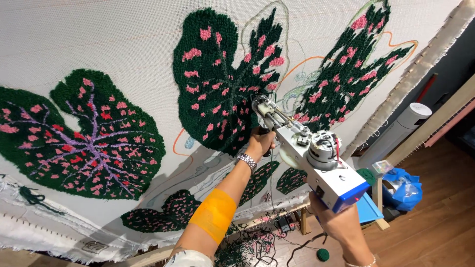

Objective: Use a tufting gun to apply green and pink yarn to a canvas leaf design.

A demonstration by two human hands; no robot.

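Both hands grip one white and blue metal tufting gun (309, 158): the right hand (332, 221) clenches its back handle, the left hand (259, 142) its front. Its tip presses the stretched white cloth (99, 44) at a dark green leaf with pink spots (217, 84). Tilting could tear the cloth.

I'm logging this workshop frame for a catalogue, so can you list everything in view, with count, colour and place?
backing cloth: one, off-white, stretched across the frame, fills most of the view
tufted leaves: three large plus smaller ones below, dark green with pink spots, on the cloth
tufting gun: one, silver with blue end, tip at the middle leaf
wooden frame: one, tan, right edge
cylinder: one, white, behind the frame
blue bag: one, on the floor at right
yarn ball: one, green, on the floor
left hand: wristband, orange arm band, holding the gun's front grip
right hand: holding the gun's rear
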